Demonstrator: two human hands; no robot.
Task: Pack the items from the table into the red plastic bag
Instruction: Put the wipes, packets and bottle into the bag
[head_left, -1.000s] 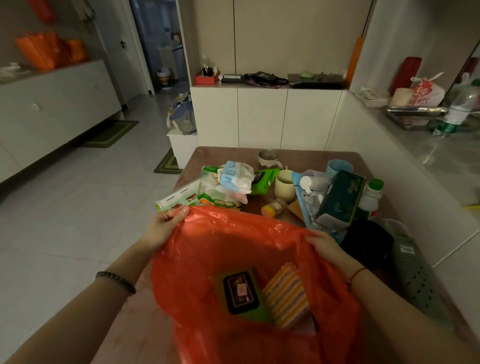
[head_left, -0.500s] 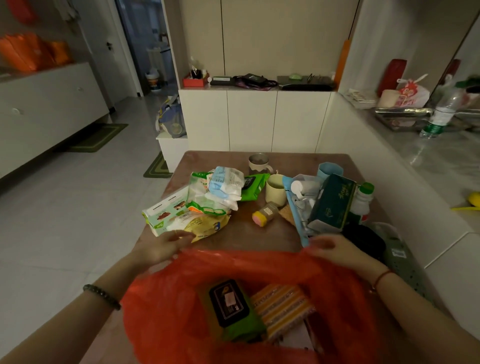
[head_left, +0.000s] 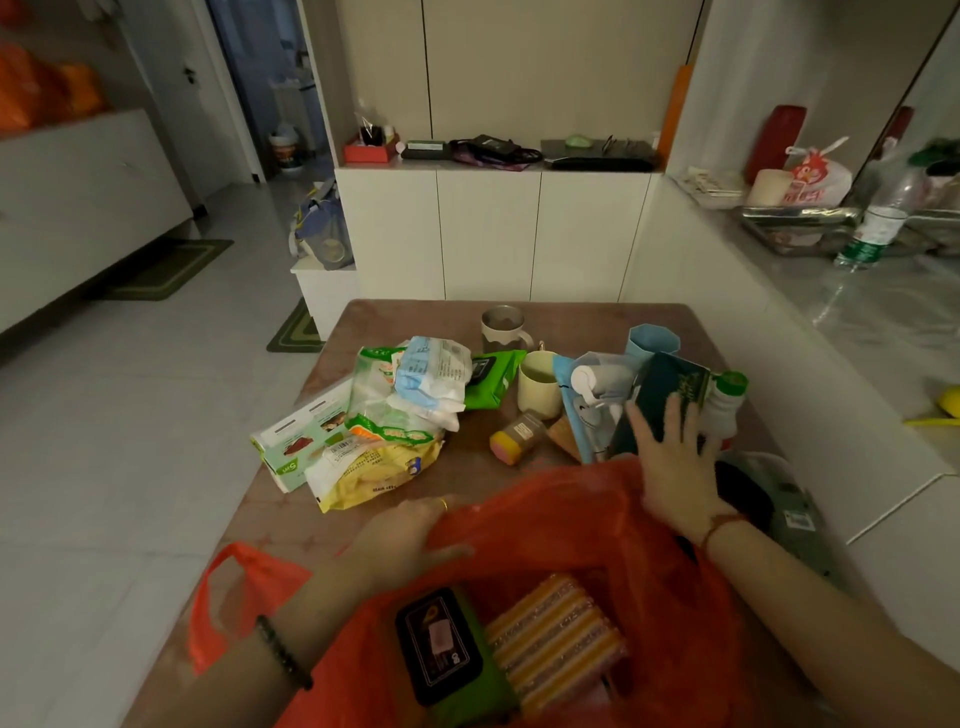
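The red plastic bag (head_left: 561, 519) lies open at the table's near edge. Inside it are a green wipes pack with a black lid (head_left: 441, 644) and a striped yellow pack (head_left: 556, 639). My left hand (head_left: 410, 535) pinches the bag's far rim. My right hand (head_left: 670, 452) reaches over the rim and grips a dark green box (head_left: 670, 384) that leans at the right of the table. Snack bags (head_left: 374, 462), a mask pack (head_left: 431, 379), another green wipes pack (head_left: 493, 379) and a small jar (head_left: 517, 439) lie beyond the bag.
On the brown table (head_left: 415, 322) also stand a cream mug (head_left: 540, 384), a metal mug (head_left: 501, 327), a blue cup (head_left: 652, 343), a blue pouch (head_left: 587, 415) and a green-capped bottle (head_left: 727, 400). A white counter wall runs along the right; tiled floor lies left.
The bag has been lowered onto the table. My right hand let go of the rim and moved forward onto the dark green box. My left hand stays on the rim.
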